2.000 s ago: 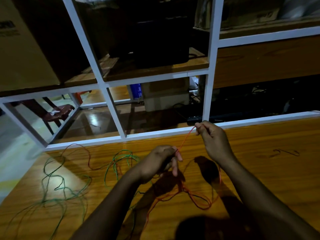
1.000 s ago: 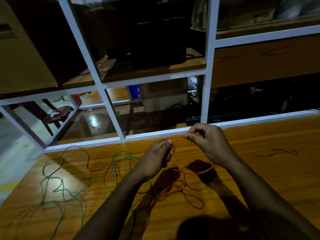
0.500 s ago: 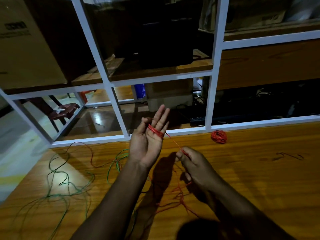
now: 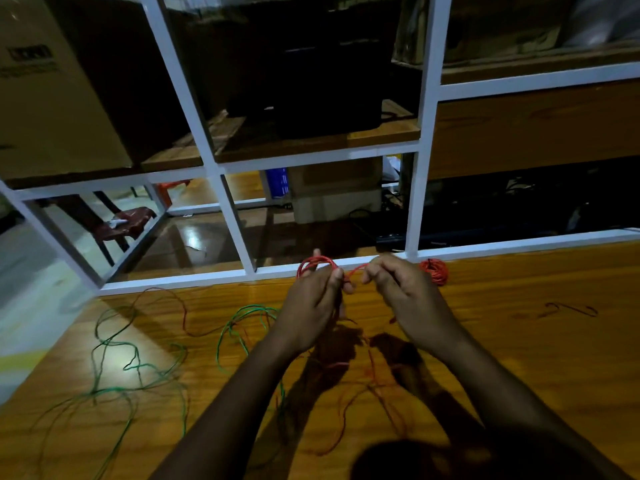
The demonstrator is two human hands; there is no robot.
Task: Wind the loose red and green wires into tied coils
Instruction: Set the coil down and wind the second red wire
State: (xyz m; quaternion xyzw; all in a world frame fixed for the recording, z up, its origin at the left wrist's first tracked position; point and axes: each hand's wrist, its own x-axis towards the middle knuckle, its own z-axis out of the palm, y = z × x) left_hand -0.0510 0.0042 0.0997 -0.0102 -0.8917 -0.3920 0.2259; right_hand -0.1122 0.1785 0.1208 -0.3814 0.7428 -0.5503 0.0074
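A: Two hands up over the wooden table (image 4: 519,358), close together near its far edge. Left hand (image 4: 311,299) has loops of red wire (image 4: 317,263) wound round its fingers; the loops stand out above the knuckles. Fingers curled, thumb pressing the turns.

B: And the right?

A: Right hand (image 4: 398,289) pinches the same red wire between thumb and fingertips, just beside the left. A short taut stretch of wire runs between the two hands. The remaining red wire hangs below and lies slack on the table under the forearms, in dim tangled loops, partly in shadow.

B: Any coil on the table?

A: One small red coil (image 4: 434,270) lies on the table just behind the right hand, close to the white frame (image 4: 225,202). Whether it is tied, cannot tell; it is compact and lies apart from both hands.

B: Green?

A: Green wire (image 4: 138,368) loose on the left part of the table, sprawled in wide loops, well apart from both hands. One bunch of green loops (image 4: 242,317) rises nearer the left forearm. A thin dark-red strand (image 4: 183,313) curls among the green near the far edge.

B: Surroundings?

A: White frame forms open shelving behind the table. Cardboard box (image 4: 45,98) upper left, dark box (image 4: 322,81) on the middle shelf. Through the lower openings, a shiny floor and a reddish stool (image 4: 128,220). Light is low; the near edge of the table falls in shadow.
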